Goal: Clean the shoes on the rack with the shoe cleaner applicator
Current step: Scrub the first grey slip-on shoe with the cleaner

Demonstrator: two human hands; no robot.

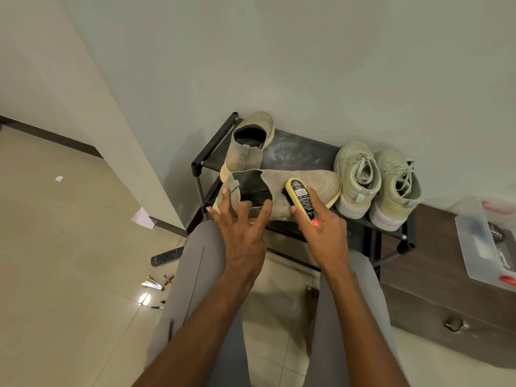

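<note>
Head view shows us scrubbing the beige knit slip-on shoe [304, 181] lying on its side at the front of the black metal-framed shoe rack [296, 152]. Our right hand [325, 227] grips the yellow sponge-tipped shoe cleaner applicator [300, 195], its sponge edge pressed to the knit upper. Our left hand [240, 219] steadies the heel, fingers spread and nearly straight, some reaching inside the opening. Next, we judge, come strokes toward the toe, then the matching beige slip-on [248, 143] behind
</note>
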